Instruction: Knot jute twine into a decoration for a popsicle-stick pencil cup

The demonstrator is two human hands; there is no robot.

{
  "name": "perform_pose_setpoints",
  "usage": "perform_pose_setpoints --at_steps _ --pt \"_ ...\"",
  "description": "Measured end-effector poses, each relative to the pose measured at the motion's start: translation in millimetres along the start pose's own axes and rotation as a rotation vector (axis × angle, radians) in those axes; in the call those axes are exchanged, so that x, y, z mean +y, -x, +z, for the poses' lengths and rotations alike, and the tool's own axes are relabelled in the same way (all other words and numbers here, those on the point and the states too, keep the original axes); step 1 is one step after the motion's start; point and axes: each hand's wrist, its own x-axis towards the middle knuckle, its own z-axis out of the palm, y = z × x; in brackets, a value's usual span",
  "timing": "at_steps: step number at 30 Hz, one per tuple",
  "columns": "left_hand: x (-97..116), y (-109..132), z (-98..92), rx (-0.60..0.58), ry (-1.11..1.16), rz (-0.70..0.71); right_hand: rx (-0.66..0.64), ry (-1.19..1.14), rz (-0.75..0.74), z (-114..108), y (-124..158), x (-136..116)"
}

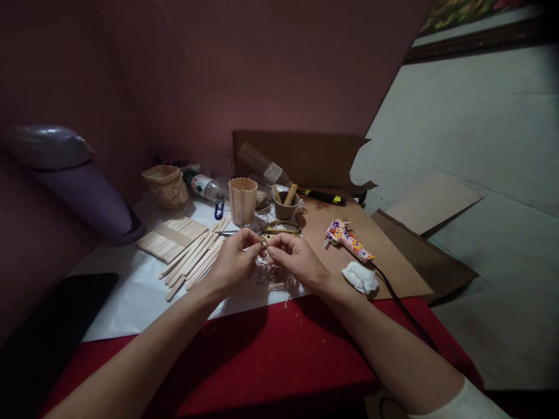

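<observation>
My left hand and my right hand meet over the white sheet, fingertips almost touching. Both are closed in a pinch on a thin strand of twine, mostly hidden by the fingers. Loose twine lies tangled beneath them. Just beyond sit scissors with gold-coloured handles, their blades pointing left. Wooden craft sticks are spread beside my left wrist, next to a banded bundle of sticks. A cup made of craft sticks stands upright behind my hands.
Right, on cardboard, lie a flowered glue gun with a black cord, a white wad and a yellow-black cutter. Behind are a small pot, plastic bottles and a decorated cup. Red cloth covers the front.
</observation>
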Motion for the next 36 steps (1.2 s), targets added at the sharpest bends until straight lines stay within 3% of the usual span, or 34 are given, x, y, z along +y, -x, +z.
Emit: perform_pose_setpoints --at_steps 9,25,36 --pt "1 -1 -0.7 -0.055 0.010 -0.071 0.080 0.261 -0.177 0 1 8" --pt "-7 -6 -2.2 -0.027 -0.089 -0.031 0.108 0.301 -0.175 0 3 5" --pt "5 1 0.9 -0.041 -0.041 -0.081 0.099 0.202 -0.100 3 3 2"
